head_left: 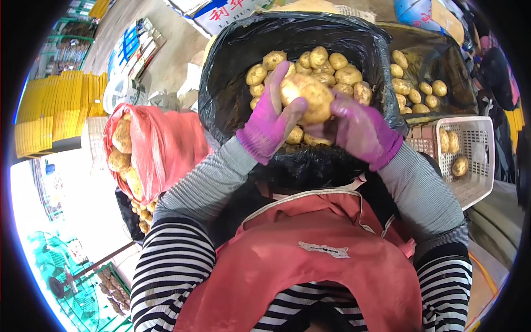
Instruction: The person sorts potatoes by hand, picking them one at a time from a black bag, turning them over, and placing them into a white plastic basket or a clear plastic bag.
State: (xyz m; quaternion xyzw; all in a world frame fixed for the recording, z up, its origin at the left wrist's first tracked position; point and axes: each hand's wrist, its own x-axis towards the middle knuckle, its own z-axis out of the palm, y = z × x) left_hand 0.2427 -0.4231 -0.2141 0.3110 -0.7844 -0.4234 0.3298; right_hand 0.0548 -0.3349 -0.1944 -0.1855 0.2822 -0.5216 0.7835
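Observation:
A large potato (310,98) is held up between my two hands, above a container lined with black plastic (227,77). My left hand (272,116), in a purple glove, grips its left side with the thumb across the lower front. My right hand (362,130), also gloved in purple, has its fingertips at the potato's right edge. Beneath and behind them, several smaller potatoes (348,75) lie inside the black lining.
A red mesh bag (171,146) of potatoes stands at the left. To the right are a white plastic basket (482,145) with a few potatoes and another black-lined box (459,72) holding several. Yellow crates (50,113) are stacked far left.

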